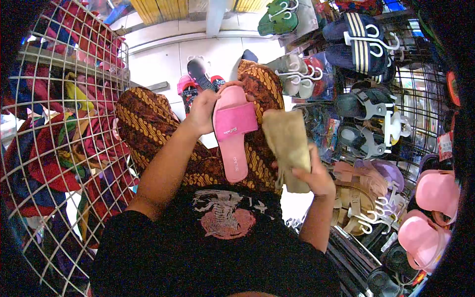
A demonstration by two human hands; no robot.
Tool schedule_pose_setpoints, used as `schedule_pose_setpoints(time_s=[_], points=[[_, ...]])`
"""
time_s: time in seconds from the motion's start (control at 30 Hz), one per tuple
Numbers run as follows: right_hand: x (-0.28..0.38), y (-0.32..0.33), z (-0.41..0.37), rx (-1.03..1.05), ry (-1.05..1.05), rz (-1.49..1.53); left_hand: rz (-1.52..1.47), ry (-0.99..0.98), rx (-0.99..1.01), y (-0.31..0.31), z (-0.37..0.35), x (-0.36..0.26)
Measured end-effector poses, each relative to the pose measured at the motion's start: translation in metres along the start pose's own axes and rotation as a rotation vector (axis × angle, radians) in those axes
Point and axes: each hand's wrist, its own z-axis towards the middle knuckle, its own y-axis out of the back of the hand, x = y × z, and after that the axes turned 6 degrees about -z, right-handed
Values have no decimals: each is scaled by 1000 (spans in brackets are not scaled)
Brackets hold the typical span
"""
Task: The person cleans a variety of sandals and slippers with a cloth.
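My left hand is closed around the toe end of a pink slide sandal. The sandal has a brighter pink strap with small lettering and is held upright, its insole facing me. In my right hand is a folded tan cloth, gripped at its lower right side. The cloth is apart from the sandal, a little to its right. Both are above my lap, which is covered by brown patterned fabric. Part of my left fingers is hidden behind the sandal.
On my left stands a wire grid with colourful fabric items behind it. Sandals on white hangers, such as a black striped pair and pink ones, hang on a rack at right. Several more shoes lie on the tiled floor ahead.
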Motion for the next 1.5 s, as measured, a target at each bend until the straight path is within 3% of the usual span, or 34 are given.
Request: schedule_pose_setpoints(time_s=[0.03, 0.13, 0.2, 0.23, 0.3, 0.37, 0.47, 0.5, 0.6, 0.63, 0.73, 0.8, 0.87, 0.97, 1.07, 1.1, 1.23, 1.33, 1.37, 1.43, 1.5], points=[[4, -3, 10, -52, -132, 50, -4, -1, 27, -1, -1, 1], [19, -48, 37, -454, 359, -857, 301, -45, -131, -10, 1, 8], [23, -77, 38, -386, 422, -1175, 397, -124, -130, 7, 7, 13], [27, -88, 38, -278, 357, -1203, 447, -163, -130, 12, 8, 14], [10, -88, 49, -334, 172, -1174, 523, -160, -159, 19, 7, 14], [6, -85, 53, -465, 117, -1154, 500, -130, -184, 22, 5, 11], [16, -93, 48, -580, 265, -1103, 508, -163, -226, 27, 8, 12], [14, -95, 45, -433, 308, -1089, 602, -199, -215, 29, 9, 11], [-3, -92, 55, -473, 240, -1103, 453, -158, -175, 39, 12, 12], [-10, -87, 60, -606, 224, -1041, 450, -155, -188, 29, 11, 12], [-12, -86, 58, -618, 318, -980, 426, -167, -214, 13, 9, 15], [6, -93, 50, -334, 442, -1109, 387, -166, -206, 16, 11, 16], [-1, -92, 58, -377, 315, -1084, 429, -150, -208, 15, 10, 14], [-10, -83, 71, -663, 246, -827, 370, -123, -195, 20, 15, 15], [-8, -87, 59, -390, 480, -1054, 372, -126, -191, 16, 11, 14], [9, -90, 56, -236, 455, -1121, 373, -125, -208, 14, 9, 13], [-14, -81, 75, -625, 190, -931, 403, -139, -217, 19, 13, 17], [-8, -81, 64, -568, 450, -1038, 457, -148, -202, 16, 12, 14], [0, -80, 58, -351, 566, -1084, 455, -145, -200, 14, 11, 13], [-11, -88, 64, -238, 333, -1099, 477, -141, -201, 1, 9, 11], [-9, -91, 66, -321, 582, -1141, 464, -157, -150, 12, 15, 13]])
